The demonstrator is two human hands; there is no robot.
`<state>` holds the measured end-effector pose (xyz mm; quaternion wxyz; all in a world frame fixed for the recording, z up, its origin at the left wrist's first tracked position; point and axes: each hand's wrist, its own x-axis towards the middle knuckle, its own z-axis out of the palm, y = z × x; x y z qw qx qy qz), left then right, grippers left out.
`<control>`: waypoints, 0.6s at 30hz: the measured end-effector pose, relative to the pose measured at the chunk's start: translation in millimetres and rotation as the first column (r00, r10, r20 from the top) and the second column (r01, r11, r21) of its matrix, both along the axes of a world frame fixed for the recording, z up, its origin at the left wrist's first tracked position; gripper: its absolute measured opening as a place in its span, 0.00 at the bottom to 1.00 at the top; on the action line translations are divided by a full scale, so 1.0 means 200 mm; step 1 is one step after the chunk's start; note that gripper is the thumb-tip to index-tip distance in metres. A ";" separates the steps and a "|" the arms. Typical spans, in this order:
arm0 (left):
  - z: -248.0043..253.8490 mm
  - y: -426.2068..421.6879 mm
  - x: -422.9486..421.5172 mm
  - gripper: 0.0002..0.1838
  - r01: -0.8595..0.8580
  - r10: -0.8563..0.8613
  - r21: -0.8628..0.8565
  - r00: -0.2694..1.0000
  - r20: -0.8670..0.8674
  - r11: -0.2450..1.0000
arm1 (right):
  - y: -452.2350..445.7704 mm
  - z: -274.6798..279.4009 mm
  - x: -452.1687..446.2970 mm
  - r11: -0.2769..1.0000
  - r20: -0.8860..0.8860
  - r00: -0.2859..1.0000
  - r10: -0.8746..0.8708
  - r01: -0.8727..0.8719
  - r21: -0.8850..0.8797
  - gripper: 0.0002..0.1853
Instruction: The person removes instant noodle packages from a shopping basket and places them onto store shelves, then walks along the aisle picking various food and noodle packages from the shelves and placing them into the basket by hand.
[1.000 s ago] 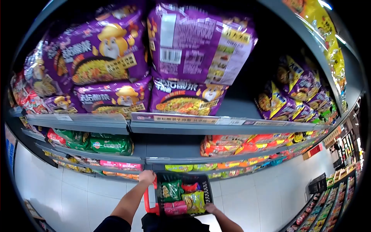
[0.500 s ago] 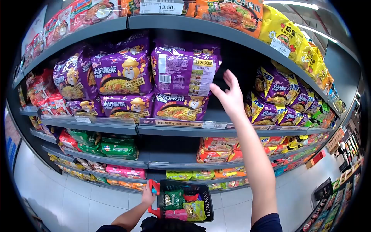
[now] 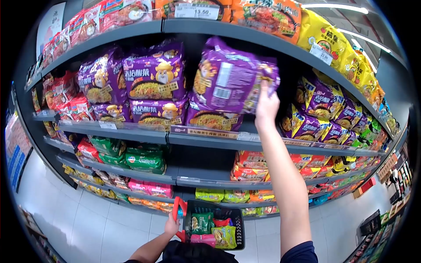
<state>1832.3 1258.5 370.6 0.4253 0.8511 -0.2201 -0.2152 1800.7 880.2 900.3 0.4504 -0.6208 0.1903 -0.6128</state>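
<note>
My right hand [image 3: 267, 105] grips the right edge of a purple instant noodle multipack [image 3: 226, 81], its back label and barcode facing me. The pack is tilted and stands above another purple pack [image 3: 212, 120] on the shelf. Low in the view, my left hand [image 3: 172, 224] is closed round the red handle [image 3: 179, 208] of a black shopping basket [image 3: 239, 219]. Inside the basket lie a green pack [image 3: 201, 223], a yellow-green pack [image 3: 224, 237], a pink pack [image 3: 203, 239] and something red.
More purple noodle packs [image 3: 155, 74] stand to the left, and smaller purple-and-yellow packs [image 3: 322, 98] to the right. Overhead, a shelf edge [image 3: 232, 35] carries orange and yellow packs. Lower shelves hold green packs [image 3: 146, 160] and red packs [image 3: 250, 166]. Tiled floor [image 3: 109, 215] lies below.
My right hand has closed on the purple multipack's right edge; before, it was open beside it. The pack has tilted and shifted away from its left neighbour. The view has moved slightly.
</note>
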 end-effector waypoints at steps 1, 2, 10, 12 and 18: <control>-0.07 0.00 0.00 0.28 -0.013 0.013 -0.017 1.000 -0.013 1.000 | 0.02 -0.04 -0.07 0.998 0.066 0.998 0.001 -0.005 0.059 0.26; -0.19 0.01 0.02 0.27 -0.013 0.013 0.019 1.000 0.026 1.000 | 0.09 -0.06 -0.16 0.996 0.096 0.994 -0.049 0.041 0.083 0.25; 0.06 -0.03 -0.10 0.25 -0.133 0.119 0.126 0.986 0.113 0.983 | 0.38 -1.09 -1.09 0.863 0.137 0.990 0.019 -0.085 0.498 0.25; 0.01 -0.02 -0.12 0.26 -0.108 0.105 0.109 0.994 0.029 0.988 | 0.47 -1.52 -1.36 0.779 -0.037 0.999 -0.008 0.029 0.626 0.25; 0.04 0.01 -0.26 0.31 -0.046 0.041 0.105 0.998 0.047 0.993 | 0.93 -2.30 -1.91 0.571 -0.526 0.850 0.003 0.431 0.699 0.21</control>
